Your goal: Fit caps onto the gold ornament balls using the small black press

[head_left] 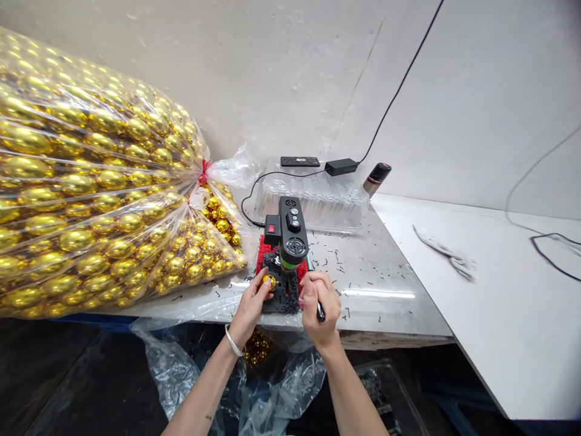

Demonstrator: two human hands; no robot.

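A small black bench machine (pixel 294 233) with a red switch and a green band below its head stands on a dark base littered with black shavings. Between the fingertips of my left hand (pixel 249 306) is a shiny gold ball (pixel 269 283), held low beside the machine's head. My right hand (pixel 321 307) is closed round a black handle (pixel 321 312) at the right side of the base. Only the handle's end shows; whether it joins the machine is hidden by my fingers.
Clear bags (pixel 104 200) full of gold balls fill the left, one tied with red. Behind the machine sit clear plastic trays (pixel 313 206), a phone (pixel 299 161) and a power adapter (pixel 341 167). A glove (pixel 447 251) lies right. Below the table edge hangs an open bag (pixel 281 387).
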